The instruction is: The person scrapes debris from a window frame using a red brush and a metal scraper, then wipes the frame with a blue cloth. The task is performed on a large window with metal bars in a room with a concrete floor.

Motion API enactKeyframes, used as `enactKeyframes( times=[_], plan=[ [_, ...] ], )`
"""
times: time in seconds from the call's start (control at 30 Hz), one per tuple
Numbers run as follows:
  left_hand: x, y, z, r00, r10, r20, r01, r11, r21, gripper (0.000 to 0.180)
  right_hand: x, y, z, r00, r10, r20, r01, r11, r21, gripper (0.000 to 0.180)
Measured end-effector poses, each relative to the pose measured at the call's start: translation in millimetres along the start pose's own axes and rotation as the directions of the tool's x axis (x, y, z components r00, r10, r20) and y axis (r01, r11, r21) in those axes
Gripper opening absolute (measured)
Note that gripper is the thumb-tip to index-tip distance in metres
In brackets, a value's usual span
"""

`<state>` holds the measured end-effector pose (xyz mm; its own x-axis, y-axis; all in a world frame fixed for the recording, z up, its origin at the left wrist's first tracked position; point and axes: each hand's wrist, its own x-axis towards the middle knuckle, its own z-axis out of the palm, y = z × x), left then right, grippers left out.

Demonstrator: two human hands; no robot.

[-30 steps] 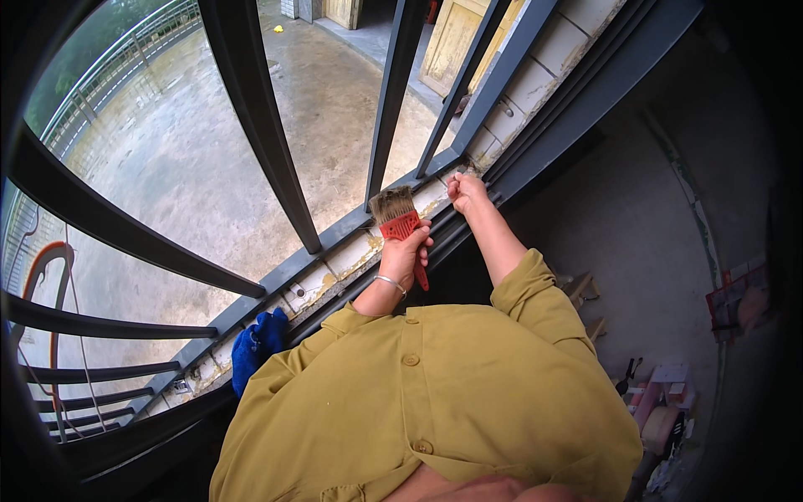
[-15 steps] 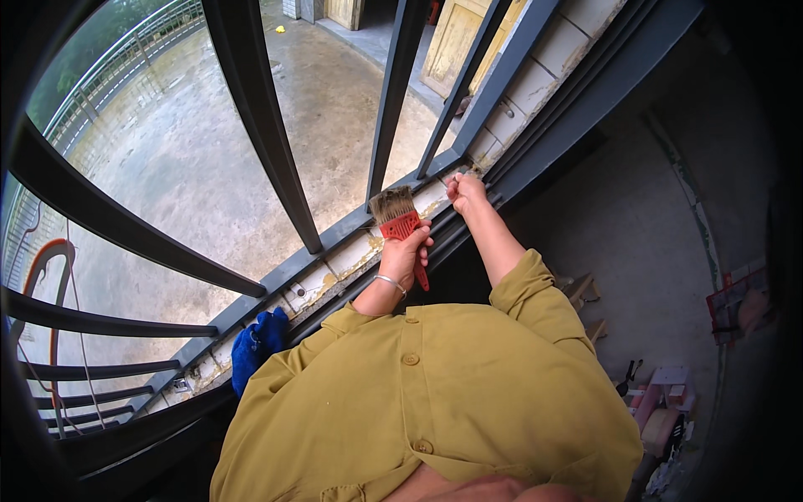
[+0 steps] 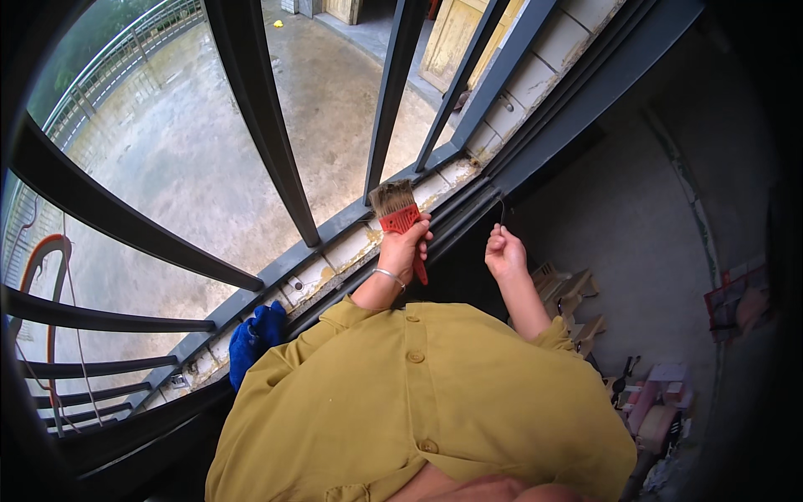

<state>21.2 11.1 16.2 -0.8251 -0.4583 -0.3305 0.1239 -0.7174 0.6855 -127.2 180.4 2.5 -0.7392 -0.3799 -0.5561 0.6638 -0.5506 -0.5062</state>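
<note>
Gripping a red paintbrush [image 3: 400,216], left hand [image 3: 405,249] rests raised at sill [image 3: 351,249].

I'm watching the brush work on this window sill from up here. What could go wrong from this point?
1. The red-handled flat paintbrush in the left hand sits by the gaps between the dark metal window bars; a slip could drop it to the concrete yard below.
2. The blue cloth lies on the sill track's edge and might get nudged off.
3. The right hand pinches a thin dark wire that could snag.
</note>
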Motion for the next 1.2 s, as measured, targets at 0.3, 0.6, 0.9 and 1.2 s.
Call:
enactKeyframes(
  times=[0.3, 0.6, 0.9, 1.2],
  plan=[
    [2, 0, -2, 1.0, 0.026, 0.009, -0.026, 1.0, 0.008, 0.019, -24, -3, 39, 0.974, 0.144, 0.177, -0.118, 0.982, -0.147, 0.01],
    [4, -2, -4, 1.0, 0.009, 0.005, -0.009, 1.0, -0.021, 0.019, 46, -2, 93, 0.991, -0.098, -0.088, 0.027, 0.805, -0.593, 0.01],
    [3, 0, -3, 1.0, -0.024, 0.007, 0.024, 0.998, -0.063, 0.019, 90, -8, 92, 0.982, -0.091, -0.169, -0.041, 0.761, -0.648, 0.013],
    [5, -1, -6, 1.0, -0.01, 0.003, 0.01, 0.998, -0.065, 0.02, 90, -4, 91, 0.979, -0.114, -0.17, -0.031, 0.737, -0.675, 0.011]
  ],
)
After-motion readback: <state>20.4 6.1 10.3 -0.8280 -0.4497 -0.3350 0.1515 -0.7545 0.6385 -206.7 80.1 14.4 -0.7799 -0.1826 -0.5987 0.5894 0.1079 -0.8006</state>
